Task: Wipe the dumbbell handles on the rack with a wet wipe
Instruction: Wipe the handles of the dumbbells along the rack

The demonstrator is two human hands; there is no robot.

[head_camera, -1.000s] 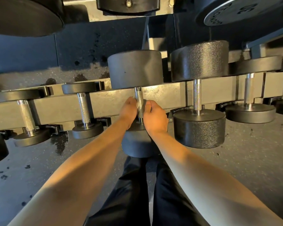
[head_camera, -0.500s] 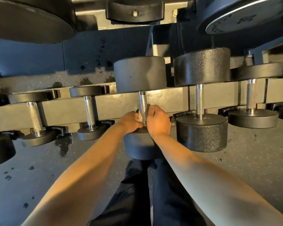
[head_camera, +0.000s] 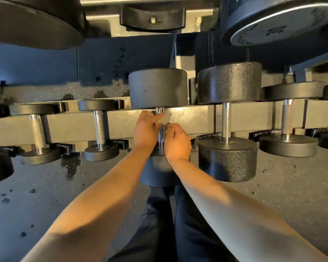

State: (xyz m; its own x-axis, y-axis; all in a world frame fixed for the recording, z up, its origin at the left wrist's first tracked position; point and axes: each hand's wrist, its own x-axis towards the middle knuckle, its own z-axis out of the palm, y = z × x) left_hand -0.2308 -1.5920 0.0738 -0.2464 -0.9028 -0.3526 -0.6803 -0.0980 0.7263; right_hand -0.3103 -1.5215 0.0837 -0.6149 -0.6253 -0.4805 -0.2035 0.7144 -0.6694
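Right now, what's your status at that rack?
Left hand and right hand pinch wet wipe around middle dumbbell handle. Nothing in the way.

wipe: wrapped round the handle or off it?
Mostly off: the wet wipe sticks out beside the handle, pinched by left hand and right hand.

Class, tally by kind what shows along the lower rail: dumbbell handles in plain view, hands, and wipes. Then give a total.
Dumbbell handles: 5
Hands: 2
Wet wipe: 1
Total: 8
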